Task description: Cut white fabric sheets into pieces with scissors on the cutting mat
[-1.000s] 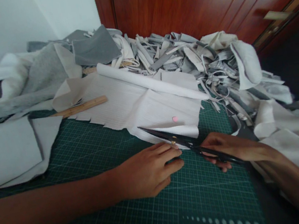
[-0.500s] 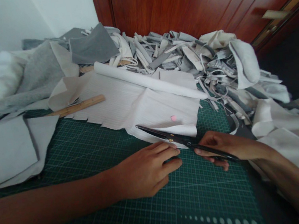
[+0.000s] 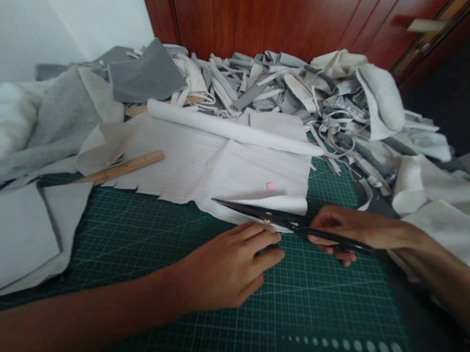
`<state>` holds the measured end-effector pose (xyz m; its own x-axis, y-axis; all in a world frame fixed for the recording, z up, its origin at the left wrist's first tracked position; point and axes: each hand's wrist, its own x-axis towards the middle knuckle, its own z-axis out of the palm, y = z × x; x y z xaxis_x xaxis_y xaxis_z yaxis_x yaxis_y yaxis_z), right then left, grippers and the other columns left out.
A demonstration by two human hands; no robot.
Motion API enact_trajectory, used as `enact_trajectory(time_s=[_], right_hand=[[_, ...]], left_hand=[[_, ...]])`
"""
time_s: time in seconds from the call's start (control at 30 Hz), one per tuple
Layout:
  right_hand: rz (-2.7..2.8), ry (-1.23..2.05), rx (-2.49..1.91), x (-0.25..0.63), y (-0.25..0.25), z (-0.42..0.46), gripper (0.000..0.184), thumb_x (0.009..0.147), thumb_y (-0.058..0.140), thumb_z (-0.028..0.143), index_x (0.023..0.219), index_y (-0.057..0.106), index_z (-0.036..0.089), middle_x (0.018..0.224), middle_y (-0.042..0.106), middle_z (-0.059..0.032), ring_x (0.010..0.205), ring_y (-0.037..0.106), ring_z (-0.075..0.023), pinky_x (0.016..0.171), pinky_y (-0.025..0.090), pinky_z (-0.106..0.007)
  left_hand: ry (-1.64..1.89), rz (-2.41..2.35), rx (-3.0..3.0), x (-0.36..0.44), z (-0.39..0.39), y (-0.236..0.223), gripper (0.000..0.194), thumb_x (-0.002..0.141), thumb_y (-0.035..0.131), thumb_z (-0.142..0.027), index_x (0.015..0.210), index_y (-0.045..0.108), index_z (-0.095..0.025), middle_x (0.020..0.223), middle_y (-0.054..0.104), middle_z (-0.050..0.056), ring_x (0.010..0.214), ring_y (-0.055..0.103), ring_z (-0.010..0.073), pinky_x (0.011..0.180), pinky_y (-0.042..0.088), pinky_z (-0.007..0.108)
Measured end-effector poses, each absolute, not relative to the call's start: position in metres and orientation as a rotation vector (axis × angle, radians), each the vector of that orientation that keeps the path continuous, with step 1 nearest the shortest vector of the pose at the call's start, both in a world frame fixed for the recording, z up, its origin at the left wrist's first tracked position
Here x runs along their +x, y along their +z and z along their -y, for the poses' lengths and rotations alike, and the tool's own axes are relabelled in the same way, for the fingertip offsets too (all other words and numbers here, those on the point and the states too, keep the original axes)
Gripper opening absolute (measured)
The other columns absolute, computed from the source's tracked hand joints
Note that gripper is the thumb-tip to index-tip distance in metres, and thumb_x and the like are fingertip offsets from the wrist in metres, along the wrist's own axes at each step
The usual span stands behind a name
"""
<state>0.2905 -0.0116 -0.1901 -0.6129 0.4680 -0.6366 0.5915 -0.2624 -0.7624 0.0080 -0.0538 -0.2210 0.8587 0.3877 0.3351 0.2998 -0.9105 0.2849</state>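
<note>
My right hand is closed round the handles of a pair of long black scissors. Their blades point to the far left and lie across the near edge of a white cloth, which is curled up behind them. Close to the scissors' pivot, my left hand has its fingertips pinched at the cloth's near edge; part of that grip is hidden. On the cloth, just beyond the blades, sits a small pink piece. A rolled-up part of white cloth runs across the far side.
A green gridded cutting mat covers the work surface. A wooden ruler lies at the cloth's left, by a stack of pale fabric. Heaped grey and white scraps line the back and right, before a reddish wooden door.
The lower fingers of my right hand have drawn in slightly, and the scissors' handles look a little closer together. My left hand stays at the cloth edge. The view has shifted very slightly.
</note>
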Motion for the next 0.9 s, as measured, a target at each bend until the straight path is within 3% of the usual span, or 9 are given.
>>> enact_trajectory(time_s=[0.23, 0.6, 0.77, 0.9], right_hand=[[-1.874, -2.088, 1.292, 0.2920, -0.1925, 0.0127, 0.059, 0.085, 0.066, 0.071, 0.066, 0.052, 0.017, 0.055, 0.048, 0.0059, 0.043, 0.044, -0.0046, 0.045, 0.043, -0.018], [-1.925, -2.030, 1.305, 0.2885, -0.1933, 0.0135, 0.062, 0.087, 0.061, 0.073, 0.063, 0.053, 0.017, 0.049, 0.048, 0.0053, 0.039, 0.043, -0.0050, 0.040, 0.036, -0.017], [-1.878, -2.010, 1.340, 0.2890, -0.1915, 0.0138, 0.064, 0.082, 0.062, 0.077, 0.065, 0.053, 0.017, 0.055, 0.050, 0.0045, 0.042, 0.044, -0.0049, 0.043, 0.040, -0.018], [-1.815, -2.133, 1.258, 0.2904, -0.1884, 0.0123, 0.059, 0.087, 0.060, 0.074, 0.070, 0.053, 0.017, 0.061, 0.048, 0.0056, 0.046, 0.045, -0.0043, 0.049, 0.045, -0.018]], left_hand=[[0.552, -0.541, 2.815, 0.0080, 0.0537, -0.2190, 0.030, 0.096, 0.054, -0.015, 0.121, 0.068, -0.011, 0.130, 0.066, 0.015, 0.121, 0.060, 0.0272, 0.107, 0.051, 0.039], [0.607, -0.515, 2.828, 0.0089, 0.0538, -0.2209, 0.031, 0.097, 0.050, -0.015, 0.122, 0.068, -0.009, 0.130, 0.066, 0.016, 0.120, 0.060, 0.0280, 0.108, 0.050, 0.039], [0.588, -0.532, 2.823, 0.0086, 0.0538, -0.2200, 0.030, 0.097, 0.052, -0.015, 0.121, 0.068, -0.009, 0.130, 0.066, 0.016, 0.123, 0.059, 0.0275, 0.110, 0.049, 0.039], [0.582, -0.530, 2.799, 0.0080, 0.0534, -0.2197, 0.029, 0.095, 0.055, -0.015, 0.121, 0.068, -0.010, 0.130, 0.066, 0.016, 0.122, 0.059, 0.0273, 0.108, 0.051, 0.039]])
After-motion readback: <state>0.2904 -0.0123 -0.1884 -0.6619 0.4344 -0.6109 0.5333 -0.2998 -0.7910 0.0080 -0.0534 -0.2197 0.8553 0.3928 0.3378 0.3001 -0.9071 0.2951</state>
